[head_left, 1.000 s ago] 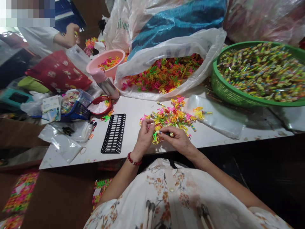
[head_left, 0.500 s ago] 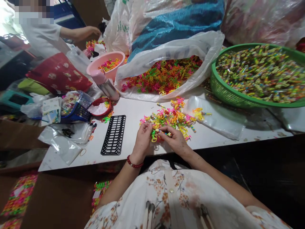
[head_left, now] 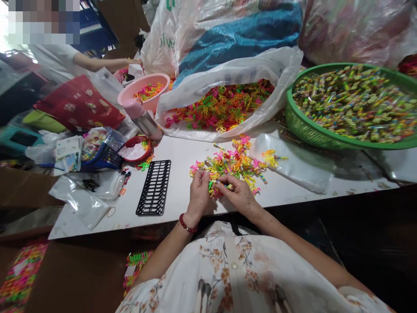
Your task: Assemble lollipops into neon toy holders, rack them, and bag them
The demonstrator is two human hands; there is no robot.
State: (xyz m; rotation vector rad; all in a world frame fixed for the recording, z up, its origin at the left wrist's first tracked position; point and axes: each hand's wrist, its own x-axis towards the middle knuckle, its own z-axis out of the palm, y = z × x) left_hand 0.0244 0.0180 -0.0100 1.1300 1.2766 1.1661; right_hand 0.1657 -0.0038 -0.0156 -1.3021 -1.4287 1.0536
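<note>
Over the near side of a loose pile of bright plastic pieces (head_left: pixel 239 158), my two hands work close together. My left hand (head_left: pixel 199 193) is closed in a pinch, with a small plastic piece at its fingertips, mostly hidden. A green bit (head_left: pixel 210 186) shows between the hands; the pile behind makes its outline hard to follow. My right hand (head_left: pixel 241 194) is closed round a short patterned stick (head_left: pixel 230 187), its end turned toward the left fingers. Similar sticks lie in the pile. One yellow piece with a stick (head_left: pixel 271 157) lies apart on a clear plastic bag (head_left: pixel 302 169).
Left of my hands lies a black slotted rack (head_left: pixel 153 188) on the white table (head_left: pixel 182 150). Behind stand an open sack (head_left: pixel 202 130) of plastic pieces, a pink basin (head_left: pixel 125 93) and a flask (head_left: pixel 145 121). A green basket (head_left: pixel 293 115) of sticks is right. A co-worker's arm (head_left: pixel 97 64) reaches in, far left.
My hands have come slightly closer together, and the green piece between them is less exposed. The view has shifted a little. The co-worker's arm has lowered.
</note>
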